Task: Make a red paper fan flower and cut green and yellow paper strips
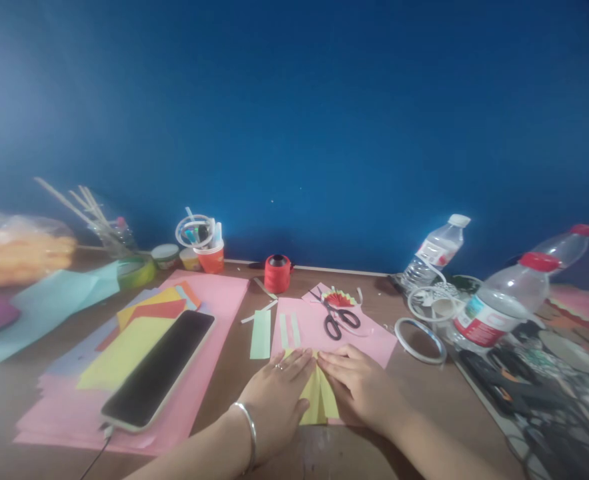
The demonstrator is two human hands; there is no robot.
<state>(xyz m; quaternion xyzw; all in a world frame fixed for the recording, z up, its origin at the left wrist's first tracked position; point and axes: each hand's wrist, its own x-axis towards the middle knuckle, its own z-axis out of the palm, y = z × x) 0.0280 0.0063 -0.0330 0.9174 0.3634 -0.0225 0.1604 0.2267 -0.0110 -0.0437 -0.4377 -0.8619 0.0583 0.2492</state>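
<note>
A sheet of yellow paper (314, 405) with lengthwise creases lies near the table's front edge, partly over pink paper (380, 337). My left hand (277, 393), with a ring and a silver bangle, rests flat across the left part of the yellow sheet, fingers stretched out. From the other side my right hand (361, 383) presses its straight fingers on the sheet's right part; its thumb is hidden. The fingertips of both hands nearly meet at the middle crease. Just beyond them are black-handled scissors (338, 319), pale green paper strips (289, 330) and a green paper piece (261, 335).
On the left, a phone (161, 370) with a cable lies on coloured paper sheets (219, 300). Red thread (277, 275) and an orange cup of pens (210, 259) stand by the wall. At right are tape rolls (421, 340), plastic bottles (507, 297) and clutter.
</note>
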